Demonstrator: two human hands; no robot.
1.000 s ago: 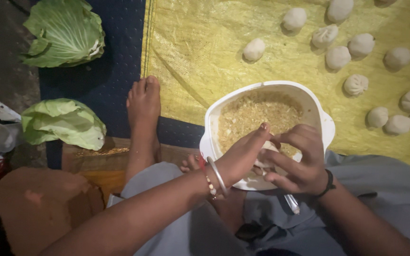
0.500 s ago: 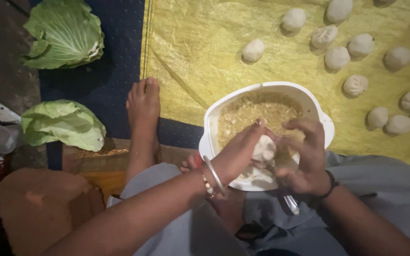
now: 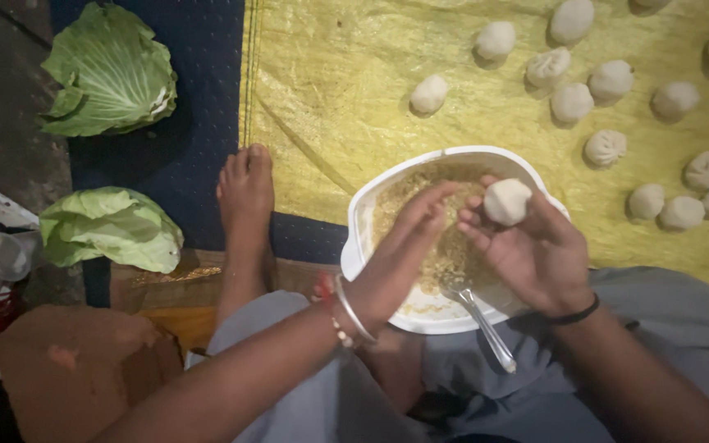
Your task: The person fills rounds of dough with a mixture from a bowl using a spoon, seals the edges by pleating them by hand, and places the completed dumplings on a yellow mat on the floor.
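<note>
My right hand (image 3: 535, 254) holds a round white dumpling (image 3: 507, 201) at its fingertips, over the far side of a white bowl (image 3: 360, 215). The bowl rests on my lap and holds crumbly tan filling (image 3: 436, 246). My left hand (image 3: 404, 250), with bangles on its wrist, hovers over the bowl just left of the dumpling. Its fingers are stretched out and hold nothing. A metal spoon (image 3: 479, 318) lies in the bowl with its handle sticking out toward me.
Several finished dumplings (image 3: 609, 148) lie spread on a yellow sheet (image 3: 330, 98) beyond the bowl. My bare foot (image 3: 245, 193) rests on a dark blue mat. Two cabbage pieces (image 3: 108, 70) (image 3: 112, 228) lie at the left, with a brown block (image 3: 67, 377) beside my knee.
Both hands were pressed together low over the bowl, shaping the dough. Now the right hand has risen with the closed dumpling and the left hand has come off it.
</note>
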